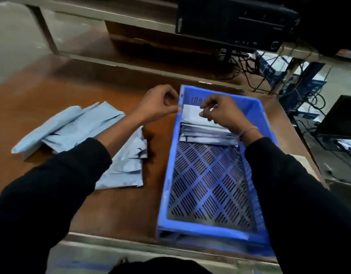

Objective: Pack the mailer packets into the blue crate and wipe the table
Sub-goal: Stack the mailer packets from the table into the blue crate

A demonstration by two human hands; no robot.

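We see both hands over the far end of the blue slotted plastic crate (pixel 210 228), which sits on the brown wooden table (pixel 52 99) at its right side. The left hand (pixel 157 104) pinches the left edge of the top pale grey-white mailer packet (pixel 191 113) w/ thumb and forefinger, right at the crate's left wall. The right hand (pixel 220 113) pinches the same packet's right part, fingers curled. That packet lies on top of a stack of similar flat packets (pixel 206 135) inside the crate, at the far end; the near half of the crate's bottom shows bare slots. Left of the crate, on the table, lies a loose pile of pale blue-grey mailer packets (pixel 71 127), partly under the left forearm. Both arms wear black sleeves (pixel 52 184). Behind the table: black computer case (pixel 234 22) and tangled cables (pixel 255 72).
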